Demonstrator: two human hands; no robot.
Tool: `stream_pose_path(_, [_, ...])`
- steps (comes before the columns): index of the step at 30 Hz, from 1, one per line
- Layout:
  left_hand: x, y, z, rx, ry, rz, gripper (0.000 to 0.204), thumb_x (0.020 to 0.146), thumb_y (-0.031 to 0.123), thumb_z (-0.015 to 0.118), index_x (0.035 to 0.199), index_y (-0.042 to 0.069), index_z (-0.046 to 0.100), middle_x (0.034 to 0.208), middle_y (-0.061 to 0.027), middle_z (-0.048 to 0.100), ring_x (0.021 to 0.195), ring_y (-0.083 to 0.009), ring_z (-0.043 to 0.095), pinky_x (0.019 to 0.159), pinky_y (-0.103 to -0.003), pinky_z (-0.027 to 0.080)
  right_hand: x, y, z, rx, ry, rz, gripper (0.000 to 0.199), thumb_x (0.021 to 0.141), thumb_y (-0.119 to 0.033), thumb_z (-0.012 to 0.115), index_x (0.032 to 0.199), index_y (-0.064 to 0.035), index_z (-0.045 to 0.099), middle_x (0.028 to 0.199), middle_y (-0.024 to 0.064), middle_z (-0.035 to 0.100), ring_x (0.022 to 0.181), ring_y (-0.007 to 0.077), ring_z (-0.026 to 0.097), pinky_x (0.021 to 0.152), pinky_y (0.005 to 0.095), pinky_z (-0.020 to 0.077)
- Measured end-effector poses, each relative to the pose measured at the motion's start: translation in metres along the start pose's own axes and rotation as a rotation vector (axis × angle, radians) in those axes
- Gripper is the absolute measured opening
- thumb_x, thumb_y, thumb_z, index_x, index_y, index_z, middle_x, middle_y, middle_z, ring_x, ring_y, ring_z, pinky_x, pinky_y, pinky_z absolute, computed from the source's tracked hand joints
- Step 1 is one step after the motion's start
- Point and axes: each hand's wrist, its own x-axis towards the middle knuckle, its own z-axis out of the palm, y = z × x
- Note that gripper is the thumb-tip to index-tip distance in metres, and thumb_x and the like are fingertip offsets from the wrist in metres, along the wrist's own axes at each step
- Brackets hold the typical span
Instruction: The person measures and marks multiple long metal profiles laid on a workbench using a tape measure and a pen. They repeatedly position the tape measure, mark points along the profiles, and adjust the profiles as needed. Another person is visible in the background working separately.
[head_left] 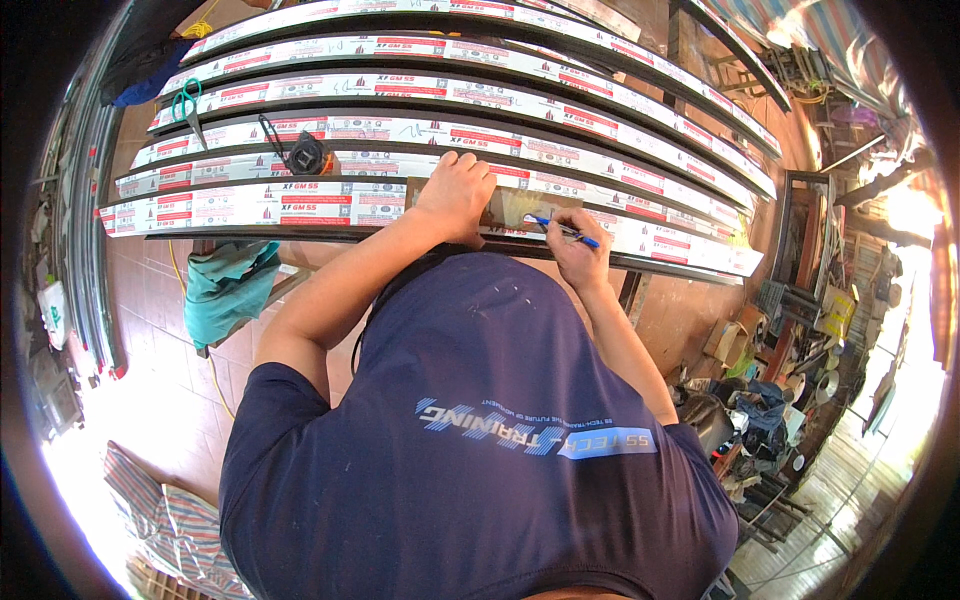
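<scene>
My left hand (458, 198) is closed over a flat, brownish rectangular plate (520, 204) lying across the nearest bars. In my right hand (580, 250) is a blue pen (566, 231), its tip pointing left over the plate's surface. Whether the tip touches cannot be made out. Beneath both hands runs the nearest long metal bar (300, 205), covered in white and red printed film. A black tape measure (307, 155) sits on the bars left of my left hand. Scissors with green handles (187, 105) lie farther left.
Several more film-covered bars (420, 85) lie side by side beyond my hands. A teal cloth (230, 290) hangs below the near edge at left. Cluttered items and a cardboard box (727, 343) fill the right side. Striped fabric (180, 515) lies at lower left.
</scene>
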Motion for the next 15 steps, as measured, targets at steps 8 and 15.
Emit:
stream_pose_path(8, [0.0,0.0,-0.001,-0.009,-0.001,-0.006,0.08,0.052,0.049,0.111,0.114,0.01,0.078,0.119,-0.0073,0.074,0.123,-0.0289,0.067,0.11,-0.045,0.05,0.013,-0.01,-0.013,-0.112,-0.039,-0.022,0.01,0.099,-0.012,0.079,0.103,-0.0033,0.079,0.094,0.0164,0.082,0.09,0.0316,0.083,0.084,0.0413,0.0635])
stream_pose_path(15, [0.0,-0.001,0.0,-0.022,0.001,0.0,0.081,0.05,0.049,0.111,0.113,0.01,0.078,0.119,-0.007,0.074,0.122,-0.0286,0.067,0.109,-0.045,0.05,0.023,-0.011,-0.01,-0.084,-0.089,0.102,0.018,0.098,-0.02,0.077,0.102,-0.0031,0.081,0.088,0.0142,0.082,0.082,0.0235,0.08,0.08,0.0391,0.0623])
